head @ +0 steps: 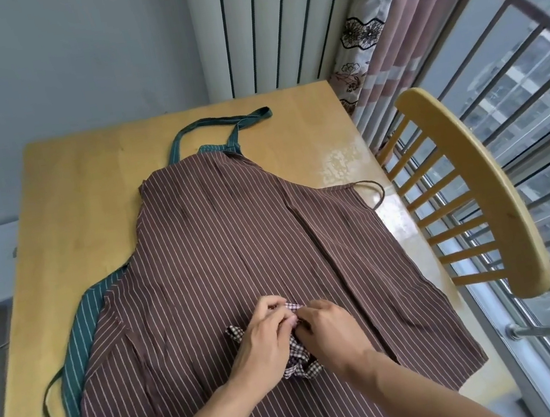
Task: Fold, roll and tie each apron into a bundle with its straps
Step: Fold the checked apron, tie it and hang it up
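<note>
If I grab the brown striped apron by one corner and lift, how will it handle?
Probably floppy: the brown striped apron lies flat with soft creases, so it should drape and sag. Likely light, being thin cloth. It may drag the green apron beneath it, and the checked bundle both hands are holding on it would slide off.

Head cam, steep downward (close) over table [83,188].

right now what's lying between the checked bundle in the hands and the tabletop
In the head view, the brown striped apron lies spread under the checked bundle, with a green striped apron beneath it on the table.
</note>
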{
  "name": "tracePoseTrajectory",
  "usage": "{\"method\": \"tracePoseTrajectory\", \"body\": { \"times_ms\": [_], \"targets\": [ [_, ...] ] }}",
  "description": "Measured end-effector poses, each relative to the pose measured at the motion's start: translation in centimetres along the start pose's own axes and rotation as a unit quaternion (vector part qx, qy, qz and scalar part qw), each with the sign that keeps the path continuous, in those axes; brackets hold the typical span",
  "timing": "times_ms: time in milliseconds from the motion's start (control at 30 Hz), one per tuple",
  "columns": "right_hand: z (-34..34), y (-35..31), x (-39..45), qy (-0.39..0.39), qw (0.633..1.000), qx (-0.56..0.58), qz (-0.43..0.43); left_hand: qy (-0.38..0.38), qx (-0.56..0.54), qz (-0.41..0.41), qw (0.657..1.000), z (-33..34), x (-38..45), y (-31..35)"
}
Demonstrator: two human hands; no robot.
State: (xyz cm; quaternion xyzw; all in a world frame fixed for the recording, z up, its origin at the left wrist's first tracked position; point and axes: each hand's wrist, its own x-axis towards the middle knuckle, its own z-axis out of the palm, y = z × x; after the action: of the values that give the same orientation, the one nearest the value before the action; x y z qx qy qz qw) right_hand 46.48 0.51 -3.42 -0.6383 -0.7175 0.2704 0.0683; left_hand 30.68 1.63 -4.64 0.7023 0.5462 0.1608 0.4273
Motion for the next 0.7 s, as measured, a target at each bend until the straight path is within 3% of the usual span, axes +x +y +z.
{"method": "tracePoseTrajectory", "body": {
  "times_ms": [167,333,433,600,700],
  "targets": [
    [-0.8,0.1,0.2,-0.04,0.993,0.078,0.085,-0.001,0.02,-0.004,1.0,0.0,-0.3,0.0],
    [-2.1,0.9,0.3,-0.097,0.955,0.222,0.169,0.012,0.019,-0.017,1.0,0.2,-0.2,0.5],
    [-2.8,1.5,-0.2,-0.128,0.901,0.359,0.206,0.002,0.025,-0.024,0.999,0.0,-0.4,0.5],
    [-2.0,2.1,-1.6,-0.111,0.84,0.468,0.253,0.003,0.032,-0.022,0.999,0.7,-1.3,0.4],
    [-1.2,1.7,-1.8,-0.031,0.739,0.591,0.322,0.031,-0.013,-0.065,0.997,0.7,-1.6,0.4]
  ]
}}
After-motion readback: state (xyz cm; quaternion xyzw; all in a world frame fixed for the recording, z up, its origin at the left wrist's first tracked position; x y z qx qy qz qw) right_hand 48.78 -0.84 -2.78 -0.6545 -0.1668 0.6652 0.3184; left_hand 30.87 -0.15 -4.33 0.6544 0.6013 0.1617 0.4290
